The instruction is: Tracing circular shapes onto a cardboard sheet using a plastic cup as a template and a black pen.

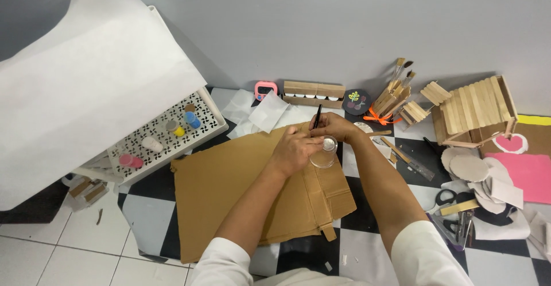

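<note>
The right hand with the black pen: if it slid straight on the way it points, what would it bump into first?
The right hand holds a black pen and points up-left across the cardboard sheet. First in that line is probably the folded white paper, then the pink timer by the wall. Depth is hard to judge here.

Both hands (313,139) together, fingers curled, forearms converging forward.

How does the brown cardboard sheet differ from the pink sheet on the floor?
The cardboard sheet is brown, creased and lies under both hands; the pink sheet is smooth-looking and far off at the right edge. The cardboard shows whole and looks larger; the pink sheet is cut off by the frame. Both lie flat on the floor.
</note>
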